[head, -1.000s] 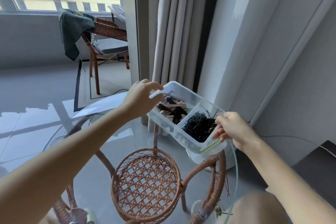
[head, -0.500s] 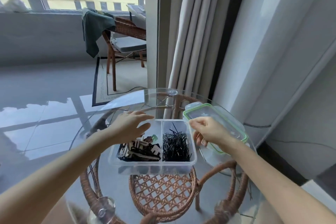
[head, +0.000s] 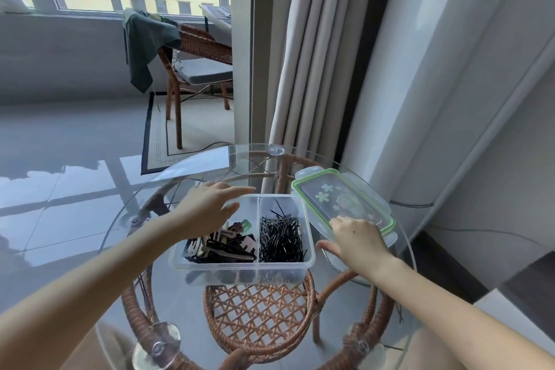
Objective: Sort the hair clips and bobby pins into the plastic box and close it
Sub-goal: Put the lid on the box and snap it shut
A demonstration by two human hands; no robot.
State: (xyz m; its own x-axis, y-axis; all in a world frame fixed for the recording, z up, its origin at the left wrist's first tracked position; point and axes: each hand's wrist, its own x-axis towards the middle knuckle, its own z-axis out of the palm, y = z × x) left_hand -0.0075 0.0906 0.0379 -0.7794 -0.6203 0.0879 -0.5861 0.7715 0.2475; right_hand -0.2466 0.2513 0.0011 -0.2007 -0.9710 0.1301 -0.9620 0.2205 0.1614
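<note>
A clear plastic box (head: 240, 267) with two compartments stands on the round glass table (head: 141, 219). Its left compartment holds mixed hair clips (head: 222, 246), and its right one holds a heap of black bobby pins (head: 280, 237). My left hand (head: 207, 207) hovers over the box's far left corner with its fingers spread and nothing in it. The clear lid (head: 339, 198), with a green seal and flower print, lies just right of the box. My right hand (head: 357, 237) grips the lid's near edge, fingers on top and thumb below.
The table has a wicker frame and a woven lower shelf (head: 258, 315). A beige curtain (head: 315, 54) and white wall panels rise close behind the table. A wicker chair (head: 198, 48) draped with dark green cloth stands further back by the window.
The box, held up tilted in both hands a second ago, now stands flat on the table. My left hand has let go of it. My right hand has moved onto the lid.
</note>
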